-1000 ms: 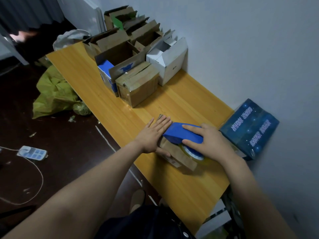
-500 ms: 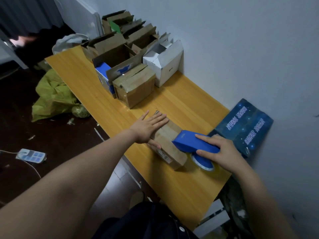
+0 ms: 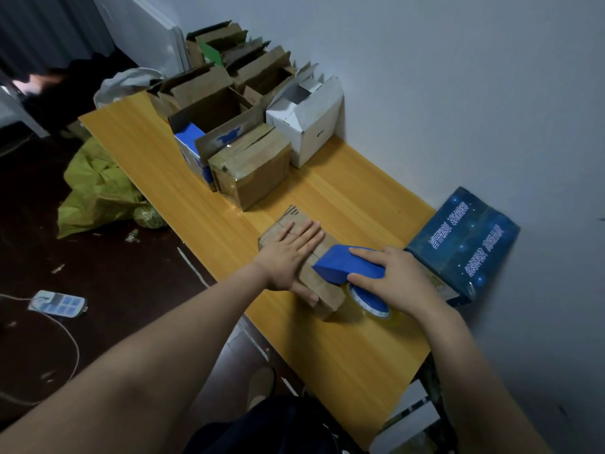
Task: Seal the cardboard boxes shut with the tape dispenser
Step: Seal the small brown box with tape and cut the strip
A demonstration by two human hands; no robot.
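One blue tape dispenser [image 3: 347,264] rests on a brown cardboard box [image 3: 319,283].

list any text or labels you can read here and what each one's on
Dark blue box: several lines of white printed characters, too blurred to read.
White box: a small dark mark on its side, too small to read.
Box with blue print: a blue graphic, no legible words.
Nothing else carries readable text.

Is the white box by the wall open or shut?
Open. The white box has its top flaps standing up, and its dark interior shows between them.
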